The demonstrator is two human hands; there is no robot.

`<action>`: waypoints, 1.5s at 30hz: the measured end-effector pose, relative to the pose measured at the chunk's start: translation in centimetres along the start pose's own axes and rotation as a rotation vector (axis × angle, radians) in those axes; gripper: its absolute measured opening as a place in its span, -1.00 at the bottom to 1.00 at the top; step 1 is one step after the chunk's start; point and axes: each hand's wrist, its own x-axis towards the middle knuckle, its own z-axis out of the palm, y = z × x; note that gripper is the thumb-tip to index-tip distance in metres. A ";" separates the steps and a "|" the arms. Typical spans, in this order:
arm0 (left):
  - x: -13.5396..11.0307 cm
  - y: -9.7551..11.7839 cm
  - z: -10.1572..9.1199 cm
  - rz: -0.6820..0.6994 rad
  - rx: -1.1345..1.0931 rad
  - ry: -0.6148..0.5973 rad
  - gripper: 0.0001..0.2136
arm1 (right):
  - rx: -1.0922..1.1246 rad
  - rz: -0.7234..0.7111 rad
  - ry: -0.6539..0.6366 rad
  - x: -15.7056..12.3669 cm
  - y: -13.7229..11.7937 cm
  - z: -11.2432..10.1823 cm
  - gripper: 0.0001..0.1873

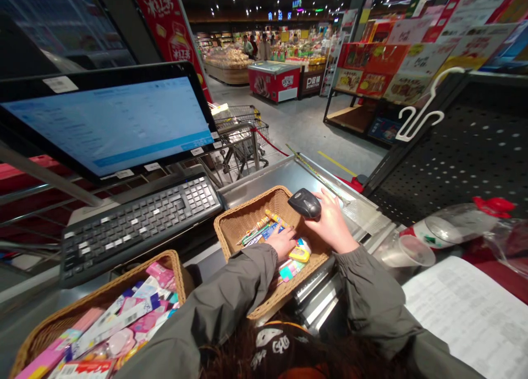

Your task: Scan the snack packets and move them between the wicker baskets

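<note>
My right hand (328, 222) is wrapped round a black barcode scanner (304, 204), held over the right rim of a wicker basket (226, 225). Down inside that basket, my left hand (282, 240) rests on small packaged items, fingers pointing forward; whether it grips one is hidden. Around it lie pens or pencils (253, 230), a blue packet (270, 229), a yellow item (300, 253) and a teal-and-pink one (290, 270). A second wicker basket (181, 274) at the lower left is heaped with pink, white and purple packaged goods (124, 313).
A monitor (111, 117) and a black keyboard (140, 222) stand on the left. The metal counter (264, 176) runs ahead. On the right are a clear plastic cup (406, 252), a bottle (454, 225), printed sheets (470, 313) and a perforated black panel (462, 142) with a white hook.
</note>
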 end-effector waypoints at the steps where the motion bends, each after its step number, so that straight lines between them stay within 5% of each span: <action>1: 0.0 0.1 0.1 0.016 0.000 0.027 -0.65 | 0.000 0.001 0.000 0.0 0.0 0.0 -0.56; 6: -0.3 -0.4 -0.5 0.035 -0.093 0.019 -0.71 | 0.007 0.015 0.001 -0.1 0.2 -0.2 -0.52; 10: -0.4 -0.7 -1.7 -0.119 -0.245 0.045 -0.72 | 0.006 0.013 0.009 -0.2 0.4 -0.1 -0.52; 19: -1.7 -0.3 -6.6 -0.196 -0.295 0.402 -0.86 | -0.009 -0.008 0.024 -0.1 -0.8 -0.5 -0.53; 25: -8.1 -2.9 -12.4 -0.274 -0.175 0.642 -0.89 | -0.029 -0.082 0.013 1.0 -2.6 -0.3 -0.54; 30: -14.5 -4.2 -14.9 -0.350 -0.056 0.781 -0.88 | -0.039 -0.188 -0.018 2.3 -5.8 0.2 -0.58; 39: -26.9 -4.1 -18.3 -0.506 0.184 0.987 -0.85 | 0.107 -0.463 -0.142 1.9 -15.6 0.1 -0.49; 45: -32.8 -4.3 -21.1 -0.580 0.272 1.047 -0.83 | 0.188 -0.663 -0.141 0.9 -21.9 -0.6 -0.46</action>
